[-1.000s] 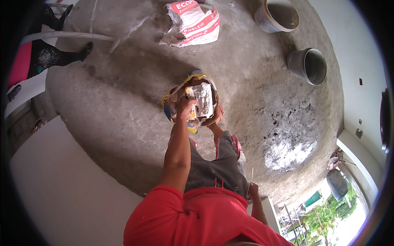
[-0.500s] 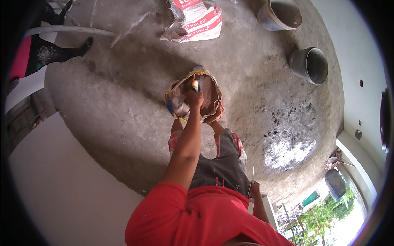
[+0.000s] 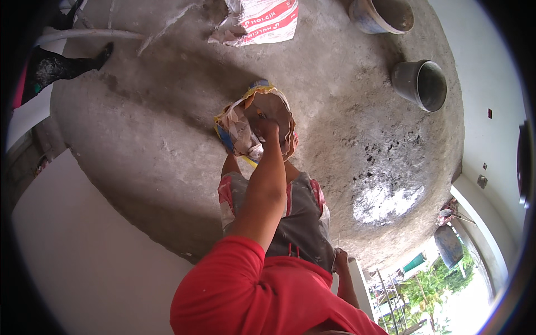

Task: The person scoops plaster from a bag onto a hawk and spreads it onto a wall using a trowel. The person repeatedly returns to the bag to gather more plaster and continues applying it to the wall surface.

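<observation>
An open paper sack [image 3: 245, 125] with a torn yellow and blue rim stands on the grey concrete floor [image 3: 151, 128], just in front of my legs. My left hand [image 3: 268, 129] reaches down inside its mouth, the fingers hidden among the paper folds; whether it grips anything I cannot tell. Grey powder dusts the inside of the sack. My right hand [image 3: 340, 259] hangs low beside my hip, small and partly hidden by my red shirt, touching nothing that I can see.
Two grey buckets stand at the far right, one [image 3: 421, 84] nearer and one [image 3: 385, 14] at the top edge. A torn red and white sack [image 3: 259, 22] lies beyond. A white pipe [image 3: 84, 34] and another person's dark boot [image 3: 61, 64] are far left. White powder [image 3: 385, 201] stains the floor.
My left hand held a grey-white lump at the sack's mouth a second ago; it has since pushed deeper into the sack. The view has shifted slightly downward.
</observation>
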`<state>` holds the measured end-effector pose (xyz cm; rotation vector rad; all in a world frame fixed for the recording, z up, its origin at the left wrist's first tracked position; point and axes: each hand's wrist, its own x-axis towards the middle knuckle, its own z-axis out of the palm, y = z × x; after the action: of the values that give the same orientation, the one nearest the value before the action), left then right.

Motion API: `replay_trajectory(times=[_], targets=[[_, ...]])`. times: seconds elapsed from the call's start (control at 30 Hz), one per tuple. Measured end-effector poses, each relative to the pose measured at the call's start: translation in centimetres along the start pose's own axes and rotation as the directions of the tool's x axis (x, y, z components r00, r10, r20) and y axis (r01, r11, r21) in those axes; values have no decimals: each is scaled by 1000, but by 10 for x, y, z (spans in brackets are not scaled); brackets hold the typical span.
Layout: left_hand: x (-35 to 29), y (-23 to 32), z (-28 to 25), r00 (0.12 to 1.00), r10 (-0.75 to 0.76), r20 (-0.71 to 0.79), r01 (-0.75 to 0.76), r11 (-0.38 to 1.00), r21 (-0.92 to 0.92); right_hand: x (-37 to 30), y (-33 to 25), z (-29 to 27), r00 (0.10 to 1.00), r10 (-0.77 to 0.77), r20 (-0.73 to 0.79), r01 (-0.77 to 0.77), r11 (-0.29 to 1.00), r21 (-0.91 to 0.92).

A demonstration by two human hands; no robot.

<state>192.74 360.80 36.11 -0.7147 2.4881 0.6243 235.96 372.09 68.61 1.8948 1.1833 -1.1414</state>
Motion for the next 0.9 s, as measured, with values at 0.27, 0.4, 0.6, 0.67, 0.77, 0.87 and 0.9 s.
replay_trajectory(times=[0.27, 0.4, 0.6, 0.67, 0.77, 0.87, 0.9], targets=[[14, -6, -29, 868, -351, 350, 492, 521, -698, 13, 2, -2, 988, -138, 67, 144, 984, -105], [-6, 12, -54, 934, -307, 184, 352, 692, -630, 28, 20, -3, 995, -75, 58, 81, 990, -115], [18, 8, -28, 990, -84, -116, 40, 941, -337, 20, 6, -4, 1000, 11, 25, -8, 990, -140], [31, 1, -12, 968, -18, -252, -82, 921, -380, 30, 18, -13, 998, -15, 55, 25, 980, -197], [23, 24, -37, 996, -67, -64, 44, 949, -312, 39, 45, -21, 799, -525, 292, 544, 424, -724], [14, 37, -51, 1000, 17, 12, -9, 877, -481, 41, 49, -13, 997, -58, 60, 78, 899, -432], [13, 42, -52, 997, 41, 60, -3, 851, -525, 36, 39, -6, 995, 97, 11, -88, 944, -319]])
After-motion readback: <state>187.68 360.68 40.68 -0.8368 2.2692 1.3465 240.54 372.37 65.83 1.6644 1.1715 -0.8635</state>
